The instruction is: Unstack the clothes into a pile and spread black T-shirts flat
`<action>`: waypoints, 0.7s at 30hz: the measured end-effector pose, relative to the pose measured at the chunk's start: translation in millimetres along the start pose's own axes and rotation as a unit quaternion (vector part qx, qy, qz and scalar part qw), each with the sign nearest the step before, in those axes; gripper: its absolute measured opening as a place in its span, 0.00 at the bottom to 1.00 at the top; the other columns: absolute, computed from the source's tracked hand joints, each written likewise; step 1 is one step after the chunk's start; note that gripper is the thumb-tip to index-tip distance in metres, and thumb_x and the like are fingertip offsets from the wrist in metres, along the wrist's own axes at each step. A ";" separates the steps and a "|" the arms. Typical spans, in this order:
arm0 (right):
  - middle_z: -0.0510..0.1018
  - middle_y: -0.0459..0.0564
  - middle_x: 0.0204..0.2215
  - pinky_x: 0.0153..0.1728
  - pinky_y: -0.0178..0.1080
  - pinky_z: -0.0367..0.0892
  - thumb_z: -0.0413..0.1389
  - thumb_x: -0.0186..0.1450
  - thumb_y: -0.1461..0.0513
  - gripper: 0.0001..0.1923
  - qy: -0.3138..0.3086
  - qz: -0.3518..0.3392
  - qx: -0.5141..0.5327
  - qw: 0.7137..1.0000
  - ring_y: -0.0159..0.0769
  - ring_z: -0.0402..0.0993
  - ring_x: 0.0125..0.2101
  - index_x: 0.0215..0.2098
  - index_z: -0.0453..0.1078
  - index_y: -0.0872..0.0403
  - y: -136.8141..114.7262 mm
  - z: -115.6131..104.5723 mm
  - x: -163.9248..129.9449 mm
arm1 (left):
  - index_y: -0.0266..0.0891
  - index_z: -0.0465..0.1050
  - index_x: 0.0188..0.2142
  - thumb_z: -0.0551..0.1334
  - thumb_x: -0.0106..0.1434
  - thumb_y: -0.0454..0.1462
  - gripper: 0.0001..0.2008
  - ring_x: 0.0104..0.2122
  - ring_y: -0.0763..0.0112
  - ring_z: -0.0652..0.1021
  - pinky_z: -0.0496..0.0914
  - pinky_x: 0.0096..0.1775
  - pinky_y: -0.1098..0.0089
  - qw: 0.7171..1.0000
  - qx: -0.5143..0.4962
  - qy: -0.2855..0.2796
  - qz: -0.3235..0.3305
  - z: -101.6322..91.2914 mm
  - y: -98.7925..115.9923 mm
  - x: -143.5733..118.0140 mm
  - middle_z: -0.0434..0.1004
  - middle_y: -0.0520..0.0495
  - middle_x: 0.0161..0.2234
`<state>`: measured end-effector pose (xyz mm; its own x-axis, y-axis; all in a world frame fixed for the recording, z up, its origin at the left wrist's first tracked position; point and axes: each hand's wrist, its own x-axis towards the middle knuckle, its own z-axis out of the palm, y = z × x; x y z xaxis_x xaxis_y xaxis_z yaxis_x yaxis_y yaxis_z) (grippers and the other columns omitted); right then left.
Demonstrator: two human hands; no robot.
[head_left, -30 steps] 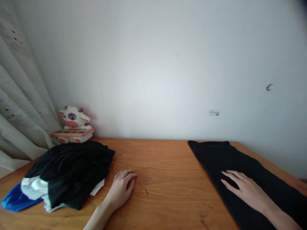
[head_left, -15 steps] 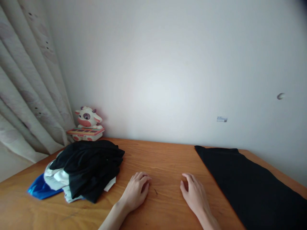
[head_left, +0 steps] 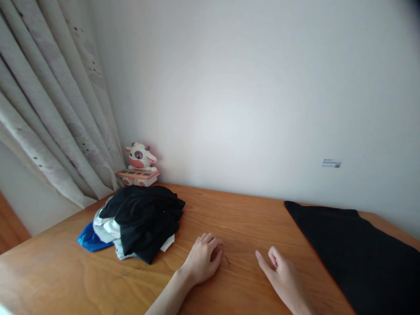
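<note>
1. The left hand [head_left: 201,262] lies palm down on the table [head_left: 65,280], fingers loosely curled and pointing away from the person. It holds nothing.
2. The right hand [head_left: 284,278] sits just above or on the table near the left one, index finger stretched forward and the other fingers curled in. It too is empty; whether it touches the wood cannot be told.
3. The clothes pile [head_left: 141,221] lies to the left and a little beyond the left hand, near it but not touching. The left hand is clearly the nearer of the two.
4. The pile is a loose heap: crumpled black cloth on top, white cloth under it, and a blue piece [head_left: 88,239] poking out at the left edge. It has no clear long axis; it runs slightly wider left to right.
5. The black cloth [head_left: 354,253] lies flat to the right of the right hand, near it but apart. Its long axis runs from the far wall toward the near right corner of the view, and its near end is cut off by the frame edge. The right hand is nearer to it.
6. A toy cow [head_left: 139,165] with a small keyboard stands behind the pile against the wall, beside the curtain [head_left: 49,109].
</note>
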<state>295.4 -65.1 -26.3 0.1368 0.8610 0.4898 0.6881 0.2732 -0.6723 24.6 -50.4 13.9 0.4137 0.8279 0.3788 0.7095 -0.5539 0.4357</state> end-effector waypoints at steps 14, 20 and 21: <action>0.55 0.38 0.14 0.23 0.36 0.54 0.48 0.65 0.36 0.30 -0.092 0.010 -0.023 0.995 0.31 0.54 0.17 0.20 0.49 0.47 4.8 -7.1 -7.2 | 0.41 0.70 0.49 0.67 0.60 0.48 0.21 0.35 0.68 0.76 0.71 0.36 0.68 0.863 -0.382 0.257 -0.207 -15.3 -17.5 13.7 0.75 0.47 0.38; 0.65 0.41 0.17 0.25 0.34 0.61 0.49 0.65 0.36 0.27 -0.139 0.028 0.011 0.990 0.33 0.65 0.20 0.23 0.60 0.48 10.8 -8.4 -1.1 | 0.41 0.69 0.51 0.72 0.53 0.50 0.31 0.35 0.72 0.77 0.71 0.36 0.71 0.704 -0.534 0.389 -0.260 -59.8 -39.7 16.4 0.76 0.46 0.40; 0.67 0.41 0.18 0.25 0.34 0.62 0.49 0.65 0.37 0.27 -0.141 0.033 0.019 0.989 0.34 0.66 0.21 0.24 0.62 0.48 12.8 -8.1 -0.3 | 0.41 0.69 0.52 0.71 0.53 0.49 0.30 0.36 0.71 0.77 0.72 0.36 0.71 0.723 -0.501 0.399 -0.258 -71.0 -45.0 15.5 0.76 0.46 0.41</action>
<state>309.9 -65.3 -30.5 -0.0277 0.9617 0.2726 0.6564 0.2232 -0.7206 -41.5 -18.9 58.1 -0.5037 0.8539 0.1310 -0.2841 -0.3069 0.9084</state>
